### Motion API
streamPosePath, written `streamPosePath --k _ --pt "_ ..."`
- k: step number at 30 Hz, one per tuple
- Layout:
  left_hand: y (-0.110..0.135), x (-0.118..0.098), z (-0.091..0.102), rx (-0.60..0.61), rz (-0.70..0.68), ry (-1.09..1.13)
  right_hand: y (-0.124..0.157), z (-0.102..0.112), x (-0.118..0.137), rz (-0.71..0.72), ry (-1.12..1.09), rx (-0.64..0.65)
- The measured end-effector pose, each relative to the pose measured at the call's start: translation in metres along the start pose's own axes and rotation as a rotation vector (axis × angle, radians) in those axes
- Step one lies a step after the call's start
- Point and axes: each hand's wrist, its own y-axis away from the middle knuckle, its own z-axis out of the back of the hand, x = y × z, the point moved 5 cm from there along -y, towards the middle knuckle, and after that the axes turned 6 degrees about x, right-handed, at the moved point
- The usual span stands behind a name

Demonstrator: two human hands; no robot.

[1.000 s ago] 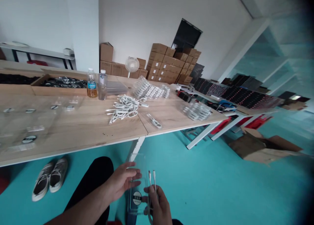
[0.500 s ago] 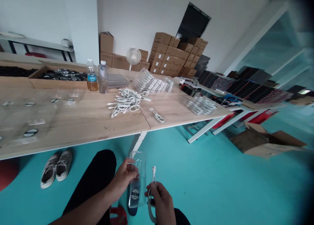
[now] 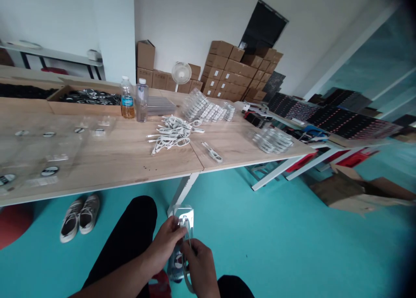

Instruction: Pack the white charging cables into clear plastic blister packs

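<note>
My left hand grips the side of a clear plastic package, which has a dark round label near its lower end. My right hand is closed around a looped white cable. The cable's plug ends lie against the upper part of the package, near my left thumb. Whether they are fully inside it, I cannot tell. On the table beyond, a pile of white cables sits beside one separate coiled cable.
Clear packages with labels cover the table's left side. Stacks of clear packages stand to the right. Two bottles are beside an open carton of black pieces. Shoes lie under the table; an open carton is on the floor.
My right hand has moved left and up with the cable, from beside the package onto it. My left hand still holds the package. The view has shifted slightly.
</note>
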Motion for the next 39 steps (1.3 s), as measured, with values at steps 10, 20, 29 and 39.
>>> streamPosePath --k 10,20,29,39 --pt "-0.008 0.006 0.01 -0.147 -0.139 -0.012 -0.001 -0.011 0.005 0.043 0.061 -0.121" --pt "-0.017 0.008 0.019 -0.233 -0.071 0.053 0.001 -0.019 0.003 0.254 0.44 -0.323" --pt "-0.008 -0.022 0.004 -0.176 -0.102 0.008 0.015 -0.002 0.04 0.523 0.617 -0.491" --pt "0.002 -0.043 -0.013 -0.032 -0.082 0.126 0.005 0.01 0.021 0.24 0.214 -0.346"
